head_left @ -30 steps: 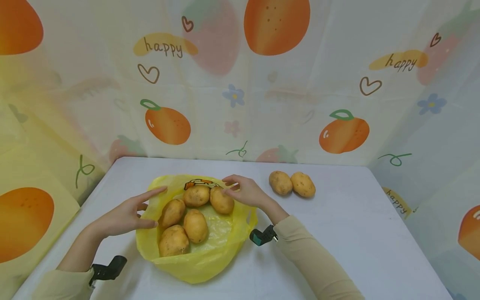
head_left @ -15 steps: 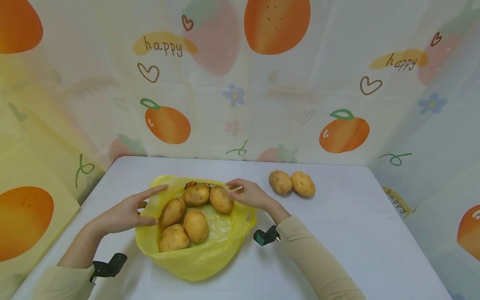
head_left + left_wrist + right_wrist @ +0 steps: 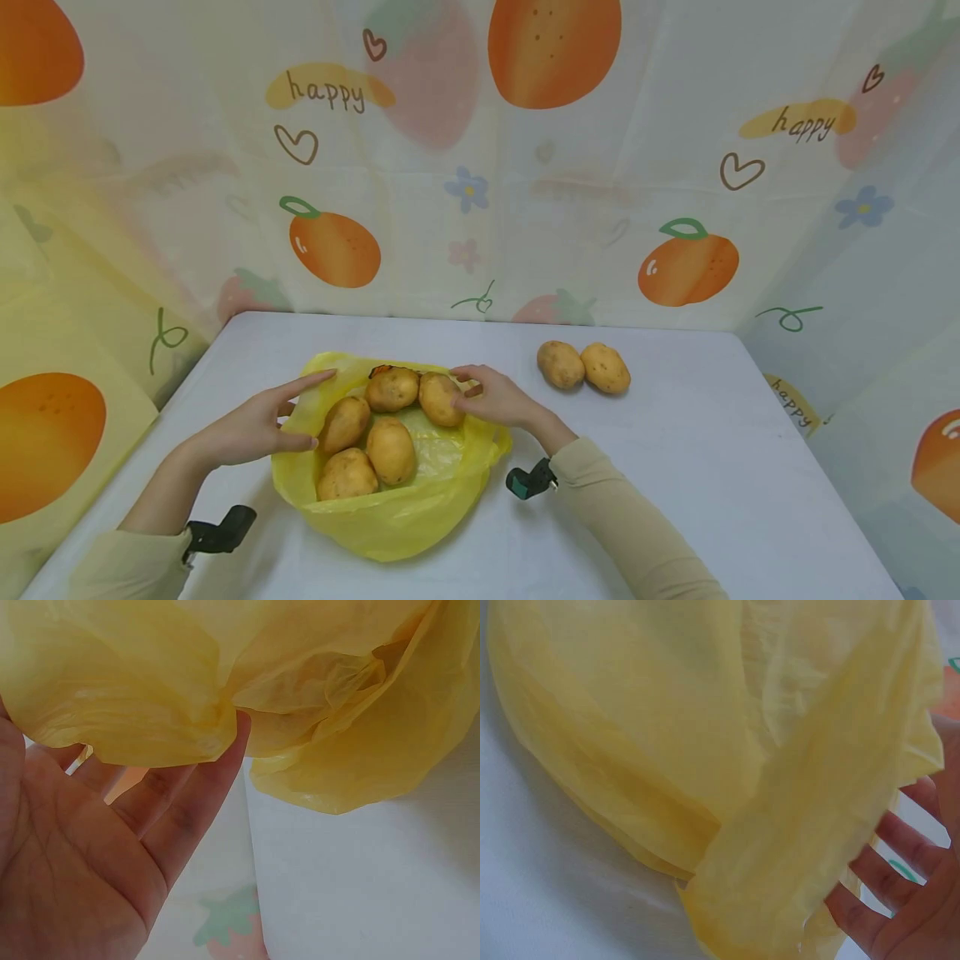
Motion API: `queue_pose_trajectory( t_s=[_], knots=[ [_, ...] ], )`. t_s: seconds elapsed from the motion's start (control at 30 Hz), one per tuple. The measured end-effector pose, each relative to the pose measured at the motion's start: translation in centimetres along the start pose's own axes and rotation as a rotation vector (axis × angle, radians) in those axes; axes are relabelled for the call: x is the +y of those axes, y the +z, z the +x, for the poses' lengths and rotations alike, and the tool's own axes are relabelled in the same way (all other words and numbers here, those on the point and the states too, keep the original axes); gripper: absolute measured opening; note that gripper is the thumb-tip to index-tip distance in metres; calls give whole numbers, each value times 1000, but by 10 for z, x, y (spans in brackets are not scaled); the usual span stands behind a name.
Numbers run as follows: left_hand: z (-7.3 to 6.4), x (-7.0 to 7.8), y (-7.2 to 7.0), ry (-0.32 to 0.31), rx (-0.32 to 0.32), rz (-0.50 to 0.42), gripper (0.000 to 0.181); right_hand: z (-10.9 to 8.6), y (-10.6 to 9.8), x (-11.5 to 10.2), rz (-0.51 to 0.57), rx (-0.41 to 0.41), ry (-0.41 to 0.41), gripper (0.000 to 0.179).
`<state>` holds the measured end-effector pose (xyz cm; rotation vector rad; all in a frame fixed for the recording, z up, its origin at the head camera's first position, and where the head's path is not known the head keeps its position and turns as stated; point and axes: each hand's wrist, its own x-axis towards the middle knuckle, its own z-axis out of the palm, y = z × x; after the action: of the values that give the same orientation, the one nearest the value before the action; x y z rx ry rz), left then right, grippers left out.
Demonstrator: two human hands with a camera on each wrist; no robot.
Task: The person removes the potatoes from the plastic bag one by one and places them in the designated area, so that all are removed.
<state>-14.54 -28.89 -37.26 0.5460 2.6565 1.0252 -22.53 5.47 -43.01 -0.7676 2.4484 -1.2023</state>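
Note:
A yellow plastic bag (image 3: 397,529) stands with its mouth spread wide, and several potatoes (image 3: 392,451) lie inside. My left hand (image 3: 243,429) is at the bag's left rim, thumb and fingers spread apart. In the left wrist view, the left fingers (image 3: 196,808) extend behind the thin plastic and touch its edge. At the back right rim is my right hand (image 3: 498,397), its thumb beside the rightmost potato (image 3: 439,399). The right wrist view shows the right fingers (image 3: 889,881) loosely extended against the bag's outer side, their tips partly hidden by plastic.
Two more potatoes (image 3: 584,367) sit side by side on the white table (image 3: 675,467), behind and right of the bag. A fruit-printed curtain (image 3: 555,225) hangs along the table's back and sides.
My right hand has shifted slightly right and toward me along the rim, its thumb now beside the potato. The bag's back rim has sunk, covering more of its print. The left hand stays put.

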Motion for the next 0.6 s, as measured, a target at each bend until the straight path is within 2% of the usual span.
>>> queue_pose_trajectory(
  t_s=[0.27,0.6],
  knots=[
    [1,-2,2,6,2,-10,81,0,8,3,-99,6,-60,56],
    [2,-4,4,11,7,-8,81,-1,15,4,-153,6,-56,63]
  ],
)
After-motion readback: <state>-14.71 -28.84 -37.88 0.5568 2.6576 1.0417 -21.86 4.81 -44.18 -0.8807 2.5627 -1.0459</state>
